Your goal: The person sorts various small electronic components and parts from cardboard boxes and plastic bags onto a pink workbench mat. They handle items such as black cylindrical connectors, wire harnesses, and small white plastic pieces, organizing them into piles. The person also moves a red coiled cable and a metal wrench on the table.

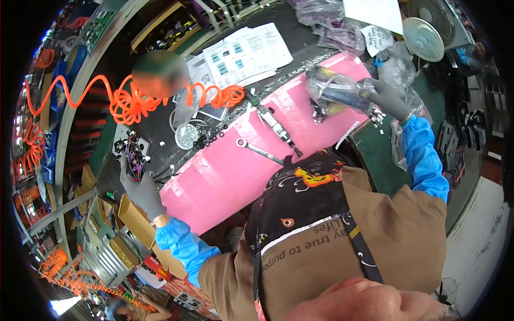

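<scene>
Crowded shelving (101, 45) curves along the left, and beside it stretches a dark worktop (305, 51) with a long pink mat (214, 187) laid slantwise along the side nearest the person. Out to the left, past the mat's end, a tangled wire bundle (136, 152) lies between the thumb and fingers of the gloved left hand (140, 187); whether they grip it firmly I cannot tell. At the opposite end, the gloved right hand (390, 100) grasps a clear plastic bag (340, 90) by its right end, and the bag, with dark and yellowish contents, reaches inward over the mat. Small white pieces (377, 119) sit just below those fingers. Between the two hands, well apart from both, a slim power driver (276, 125) rests on the mat with its tip toward the person, and a wrench (262, 153) lies just to its left. Nearer the left hand, black rings (209, 136) are scattered by a round clear dish (186, 136) at the mat's far edge. Beyond these, a coiled orange hose (128, 109) loops above the worktop, and printed sheets (249, 53) lie farther right.
</scene>
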`<state>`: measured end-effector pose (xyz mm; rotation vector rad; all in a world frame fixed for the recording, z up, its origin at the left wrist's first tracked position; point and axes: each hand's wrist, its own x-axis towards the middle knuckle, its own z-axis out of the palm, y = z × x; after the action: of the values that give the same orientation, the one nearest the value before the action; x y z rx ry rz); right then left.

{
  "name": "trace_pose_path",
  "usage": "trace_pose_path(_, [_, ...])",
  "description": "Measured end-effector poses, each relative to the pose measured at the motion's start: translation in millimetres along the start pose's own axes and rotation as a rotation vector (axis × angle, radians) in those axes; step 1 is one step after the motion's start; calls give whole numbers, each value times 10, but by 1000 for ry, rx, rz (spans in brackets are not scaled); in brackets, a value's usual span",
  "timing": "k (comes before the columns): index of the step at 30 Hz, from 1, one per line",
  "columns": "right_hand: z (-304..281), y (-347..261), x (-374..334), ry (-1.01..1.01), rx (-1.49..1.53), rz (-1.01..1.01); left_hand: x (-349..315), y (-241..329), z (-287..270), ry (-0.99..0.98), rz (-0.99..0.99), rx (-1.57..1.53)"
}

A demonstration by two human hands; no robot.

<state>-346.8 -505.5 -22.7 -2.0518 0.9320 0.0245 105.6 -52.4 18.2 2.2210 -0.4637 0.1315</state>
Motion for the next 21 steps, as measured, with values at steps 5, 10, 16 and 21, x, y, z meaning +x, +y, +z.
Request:
trace_pose_path(5, [33,50,-43,-7,204,24,-596,1267,43,-219,231,-133])
trace_pose_path(10, [389,-355,364,-104,557,-66,-847,1991,299,-466,351,-303])
trace_pose_path(16, [712,-899,892,-449,272,-278,-959,2773,672,-569,407,-439])
trace_pose_path(21, [719,-453,589,-134,247,-665,-1051,2897,982,-508,550,-344])
